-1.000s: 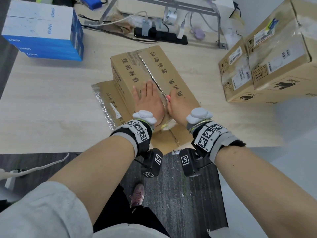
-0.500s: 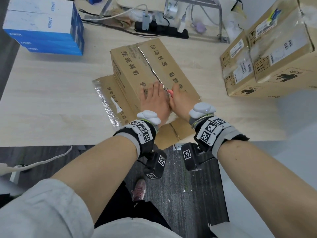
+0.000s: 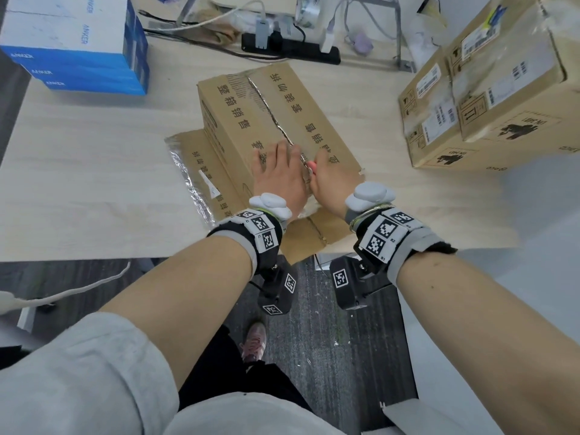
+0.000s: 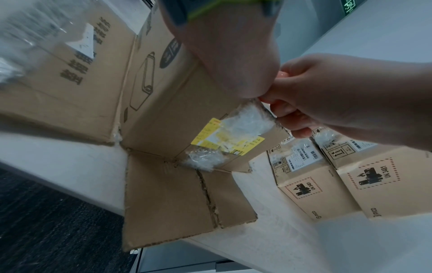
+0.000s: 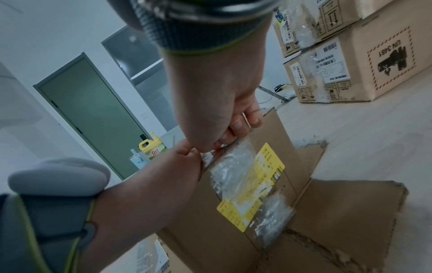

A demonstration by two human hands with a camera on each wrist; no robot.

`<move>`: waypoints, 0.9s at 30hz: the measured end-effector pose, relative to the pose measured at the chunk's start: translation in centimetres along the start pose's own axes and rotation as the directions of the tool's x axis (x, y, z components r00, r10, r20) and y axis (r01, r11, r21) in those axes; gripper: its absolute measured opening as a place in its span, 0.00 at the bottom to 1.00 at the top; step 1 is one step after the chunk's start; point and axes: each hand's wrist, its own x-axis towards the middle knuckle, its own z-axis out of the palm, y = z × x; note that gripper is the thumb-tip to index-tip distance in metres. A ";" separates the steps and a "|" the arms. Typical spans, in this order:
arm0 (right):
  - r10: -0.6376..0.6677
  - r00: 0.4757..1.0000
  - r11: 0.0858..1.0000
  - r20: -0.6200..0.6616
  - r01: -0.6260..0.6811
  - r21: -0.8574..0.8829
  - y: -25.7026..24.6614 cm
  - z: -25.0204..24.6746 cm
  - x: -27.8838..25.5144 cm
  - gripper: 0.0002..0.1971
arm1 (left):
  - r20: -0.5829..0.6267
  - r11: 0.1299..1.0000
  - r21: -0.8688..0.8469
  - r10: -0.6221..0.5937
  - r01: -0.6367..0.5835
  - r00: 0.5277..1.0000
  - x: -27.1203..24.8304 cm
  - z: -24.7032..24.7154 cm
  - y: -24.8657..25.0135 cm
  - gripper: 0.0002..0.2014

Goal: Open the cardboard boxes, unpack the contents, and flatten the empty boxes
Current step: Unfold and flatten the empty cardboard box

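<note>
A brown cardboard box [image 3: 238, 108] stands on the table [image 3: 78, 171] with its lower flaps [image 3: 201, 164] spread flat around it. A taped seam [image 3: 266, 105] runs along its top. My left hand [image 3: 279, 174] lies flat on the top, left of the seam, fingers straight. My right hand [image 3: 329, 177] is curled round a small red tool [image 3: 309, 166] at the seam's near end. The wrist views show its fingers [image 4: 287, 109] at the crinkled clear tape [image 4: 247, 123] on the box's near face, above a yellow label [image 5: 252, 188]. The tool's tip is hidden.
Two sealed cartons [image 3: 489, 98] are stacked at the right of the table. Blue and white boxes [image 3: 72, 42] sit at the far left. A black power strip [image 3: 292, 48] with cables lies behind the box. The near flap [image 3: 310, 230] overhangs the table's front edge.
My right hand with the red tool has slid a little toward the near end of the seam. The left hand stays flat on the box top.
</note>
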 end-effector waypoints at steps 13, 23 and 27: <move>-0.042 0.999 0.999 -0.001 0.042 -0.019 0.4 0.4 -1.2 0.10 | 0.020 0.999 0.025 -0.032 0.031 0.999 -0.2 -0.2 0.3 0.25; -0.019 1.000 0.999 -0.012 0.019 -0.034 0.6 -0.1 -2.1 0.13 | 0.007 0.999 0.022 -0.038 0.038 0.999 -0.2 -0.2 0.5 0.26; -0.023 1.000 1.000 -0.021 0.022 -0.011 0.7 -0.1 -2.7 0.14 | 0.042 0.999 0.038 -0.023 0.021 0.999 -0.3 -0.4 0.4 0.26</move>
